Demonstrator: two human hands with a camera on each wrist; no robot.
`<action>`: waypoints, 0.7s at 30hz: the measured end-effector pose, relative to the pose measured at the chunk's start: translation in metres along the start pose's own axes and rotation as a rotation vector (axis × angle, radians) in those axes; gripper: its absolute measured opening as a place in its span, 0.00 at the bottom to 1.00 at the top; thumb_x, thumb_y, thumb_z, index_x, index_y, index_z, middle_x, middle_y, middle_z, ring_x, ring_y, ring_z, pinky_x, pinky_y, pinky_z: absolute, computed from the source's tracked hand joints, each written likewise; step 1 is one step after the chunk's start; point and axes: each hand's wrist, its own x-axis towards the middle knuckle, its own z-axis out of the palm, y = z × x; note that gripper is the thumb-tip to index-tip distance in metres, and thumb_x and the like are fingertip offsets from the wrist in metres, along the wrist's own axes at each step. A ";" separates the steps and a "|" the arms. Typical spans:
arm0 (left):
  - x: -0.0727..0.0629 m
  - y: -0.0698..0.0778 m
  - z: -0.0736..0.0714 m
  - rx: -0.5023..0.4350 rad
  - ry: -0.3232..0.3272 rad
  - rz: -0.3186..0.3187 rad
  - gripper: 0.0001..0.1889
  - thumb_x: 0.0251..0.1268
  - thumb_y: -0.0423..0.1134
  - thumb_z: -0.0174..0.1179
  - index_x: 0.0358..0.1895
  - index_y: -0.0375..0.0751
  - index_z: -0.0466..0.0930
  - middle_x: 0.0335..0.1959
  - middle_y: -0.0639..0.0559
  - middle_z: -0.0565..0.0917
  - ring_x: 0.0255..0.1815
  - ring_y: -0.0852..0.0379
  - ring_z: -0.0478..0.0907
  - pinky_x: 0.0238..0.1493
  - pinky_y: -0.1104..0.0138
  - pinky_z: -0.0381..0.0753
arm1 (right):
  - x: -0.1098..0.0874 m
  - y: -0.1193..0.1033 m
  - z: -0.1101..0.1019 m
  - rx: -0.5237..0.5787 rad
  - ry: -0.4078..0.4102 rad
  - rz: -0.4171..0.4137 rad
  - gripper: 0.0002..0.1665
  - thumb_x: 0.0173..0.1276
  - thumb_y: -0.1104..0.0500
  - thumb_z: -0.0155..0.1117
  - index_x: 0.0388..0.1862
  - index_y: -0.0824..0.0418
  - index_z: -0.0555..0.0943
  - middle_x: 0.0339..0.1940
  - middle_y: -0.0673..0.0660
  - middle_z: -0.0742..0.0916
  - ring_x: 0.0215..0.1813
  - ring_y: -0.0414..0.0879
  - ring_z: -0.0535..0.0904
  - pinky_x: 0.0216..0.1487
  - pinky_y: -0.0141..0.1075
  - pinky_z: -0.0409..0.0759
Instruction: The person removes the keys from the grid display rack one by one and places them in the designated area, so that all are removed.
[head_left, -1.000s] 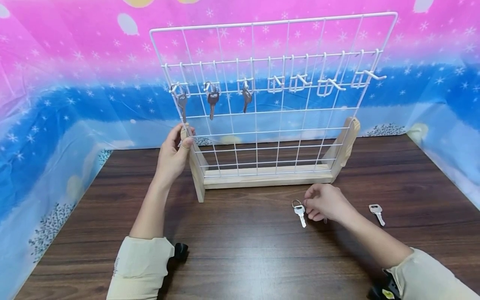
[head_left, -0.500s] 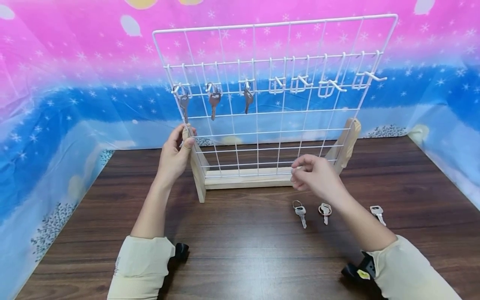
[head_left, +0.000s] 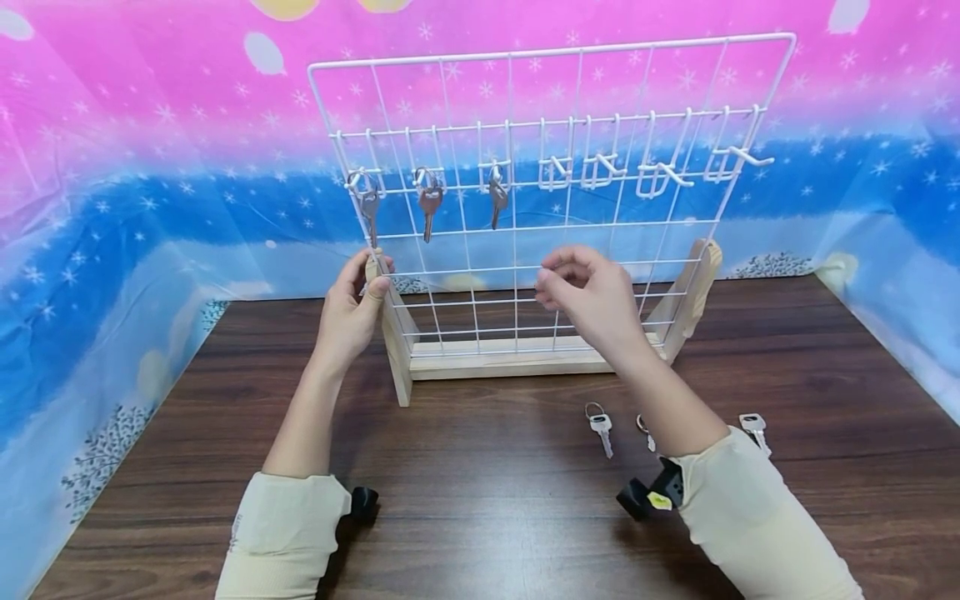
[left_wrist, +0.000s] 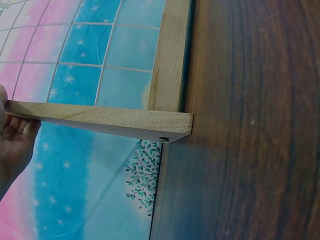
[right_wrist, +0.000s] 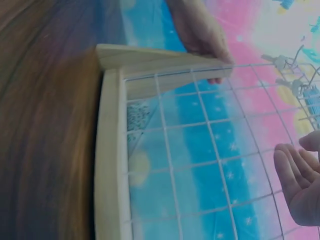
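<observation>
Left hand point(head_left: 352, 312) grips left upright point(head_left: 399, 375) of wooden stand point(head_left: 510, 364); right hand point(head_left: 588, 292) near white wire grid point(head_left: 514, 227), fingers curled toward thumb, whether holding anything cannot be told. Grid's long axis runs left to right. Three hung keys point(head_left: 431, 200) dangle at grid's left half, long axes near vertical, blades down. On surface point(head_left: 480, 500), near side of stand, left key point(head_left: 601, 423) and right key point(head_left: 752, 423) lie far to near, blades pointing near, slightly right; middle key point(head_left: 649, 440) partly hidden by forearm.
</observation>
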 end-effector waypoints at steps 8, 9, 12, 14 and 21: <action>0.000 0.001 -0.001 0.007 -0.009 -0.022 0.24 0.68 0.38 0.48 0.64 0.30 0.62 0.57 0.35 0.72 0.60 0.48 0.67 0.58 0.57 0.66 | 0.014 -0.021 0.019 0.026 0.150 -0.191 0.11 0.63 0.62 0.64 0.41 0.68 0.79 0.33 0.58 0.85 0.35 0.42 0.81 0.38 0.31 0.77; 0.000 0.002 -0.001 0.008 -0.010 -0.025 0.23 0.69 0.37 0.47 0.64 0.29 0.61 0.57 0.35 0.72 0.61 0.47 0.66 0.58 0.56 0.66 | 0.016 -0.024 0.021 0.018 0.163 -0.213 0.11 0.63 0.62 0.64 0.41 0.68 0.79 0.34 0.57 0.85 0.36 0.41 0.81 0.38 0.32 0.77; 0.000 0.003 -0.001 0.006 -0.012 -0.033 0.23 0.69 0.36 0.47 0.64 0.28 0.61 0.58 0.34 0.71 0.61 0.46 0.66 0.58 0.55 0.65 | 0.019 -0.032 0.029 0.001 0.196 -0.269 0.11 0.62 0.63 0.64 0.41 0.68 0.79 0.36 0.55 0.85 0.37 0.39 0.80 0.38 0.33 0.77; 0.000 0.002 -0.001 0.007 -0.011 -0.032 0.24 0.69 0.37 0.47 0.64 0.29 0.61 0.58 0.35 0.72 0.61 0.47 0.66 0.58 0.56 0.65 | 0.022 -0.037 0.033 0.004 0.211 -0.289 0.11 0.62 0.63 0.64 0.41 0.68 0.79 0.36 0.55 0.85 0.38 0.39 0.80 0.38 0.33 0.77; 0.000 0.000 0.000 0.004 -0.003 -0.012 0.24 0.68 0.41 0.49 0.63 0.31 0.63 0.57 0.38 0.73 0.60 0.51 0.68 0.58 0.57 0.66 | 0.028 -0.047 0.041 0.015 0.251 -0.256 0.09 0.61 0.65 0.64 0.40 0.67 0.79 0.34 0.56 0.85 0.35 0.40 0.81 0.36 0.32 0.77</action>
